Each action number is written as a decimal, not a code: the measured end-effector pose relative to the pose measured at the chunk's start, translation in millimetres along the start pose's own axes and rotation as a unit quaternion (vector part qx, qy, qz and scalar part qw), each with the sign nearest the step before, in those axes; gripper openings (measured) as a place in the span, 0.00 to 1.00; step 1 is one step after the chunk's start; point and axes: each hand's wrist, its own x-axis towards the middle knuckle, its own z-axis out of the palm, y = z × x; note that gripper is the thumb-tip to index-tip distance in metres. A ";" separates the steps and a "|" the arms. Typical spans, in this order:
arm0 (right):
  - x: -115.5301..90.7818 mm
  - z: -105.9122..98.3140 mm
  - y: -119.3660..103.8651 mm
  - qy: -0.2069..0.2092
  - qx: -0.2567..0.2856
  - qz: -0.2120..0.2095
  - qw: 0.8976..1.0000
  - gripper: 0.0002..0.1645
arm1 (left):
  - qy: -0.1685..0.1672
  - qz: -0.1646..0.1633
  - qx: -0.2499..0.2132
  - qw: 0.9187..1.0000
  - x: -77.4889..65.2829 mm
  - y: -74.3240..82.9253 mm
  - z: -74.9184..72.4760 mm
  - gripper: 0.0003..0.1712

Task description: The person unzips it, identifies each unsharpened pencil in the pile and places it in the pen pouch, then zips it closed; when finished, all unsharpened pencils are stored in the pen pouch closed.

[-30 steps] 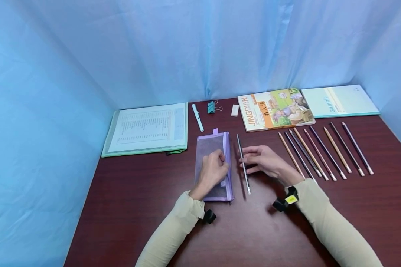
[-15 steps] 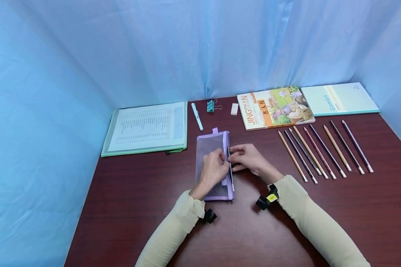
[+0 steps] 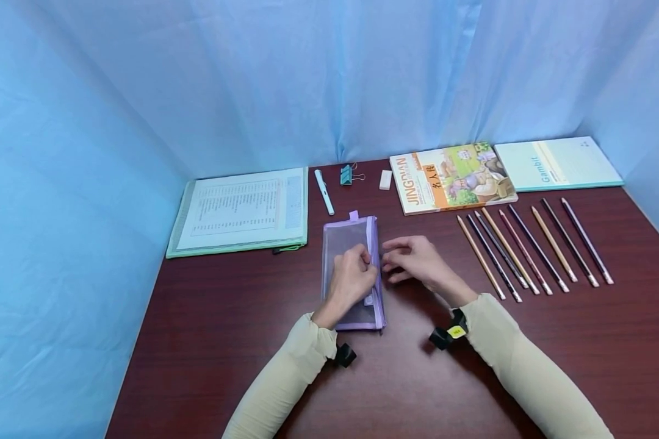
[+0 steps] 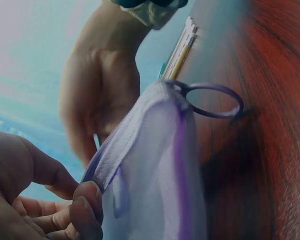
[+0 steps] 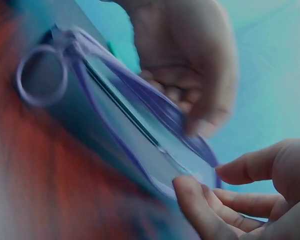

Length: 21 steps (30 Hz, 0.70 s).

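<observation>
A purple mesh zip pouch (image 3: 347,311) lies upright-facing on the table in front of me. My left hand (image 3: 352,277) rests over it and pinches the zip edge between thumb and finger, as the left wrist view shows. The pouch mouth gapes in the right wrist view, and a dark pencil (image 5: 122,107) lies inside along its length. My right hand (image 3: 417,262) hovers just right of the pouch mouth, fingers loosely bent and apart, with nothing visible between them. A purple ring (image 4: 215,100) hangs at the pouch's near corner.
Several pencils (image 3: 527,256) lie in a row at the right. Behind stand a storybook (image 3: 453,180), a pale notebook (image 3: 560,163), an eraser (image 3: 385,180), a teal binder clip (image 3: 346,175) and a light pen (image 3: 324,192). A document folder (image 3: 241,210) lies at the left.
My right hand carried a dark pencil leftward to the pouch and let it go inside, then drew slightly back to the right. My left hand has kept its hold on the pouch.
</observation>
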 end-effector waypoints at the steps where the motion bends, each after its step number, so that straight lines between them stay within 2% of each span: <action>1: -3.1 -7.1 -0.8 0.006 -0.007 -0.005 1.000 0.26 | 0.004 0.001 0.002 1.000 -0.2 0.3 0.1 0.02; 4: -14.6 -35.5 -3.6 0.028 -0.050 -0.030 0.998 0.25 | 0.009 0.001 0.003 1.000 -0.8 0.7 -0.5 0.02; 8: -32.7 -84.9 -6.3 0.074 -0.114 -0.059 0.989 0.23 | 0.005 -0.001 0.001 1.000 -1.5 0.1 -2.3 0.03; 13: -55.9 -152.6 -4.7 0.127 -0.135 -0.056 0.981 0.09 | 0.004 0.004 -0.002 1.000 -1.5 -0.3 -3.5 0.02; 16: -67.8 -191.0 -3.2 0.155 -0.172 -0.039 0.972 0.08 | 0.005 0.008 -0.006 1.000 -1.2 -0.7 -3.3 0.03; 18: -73.1 -213.9 -2.1 0.174 -0.244 -0.022 0.954 0.15 | 0.007 0.011 -0.007 1.000 -0.9 -0.8 -2.9 0.03; 19: -74.9 -223.8 -1.3 0.183 -0.284 -0.013 0.941 0.20 | 0.006 0.012 -0.007 1.000 -0.8 -0.8 -2.6 0.03; 21: -75.4 -241.4 1.4 0.195 -0.368 -0.006 0.909 0.27 | 0.006 0.013 -0.008 1.000 -0.8 -0.7 -2.2 0.02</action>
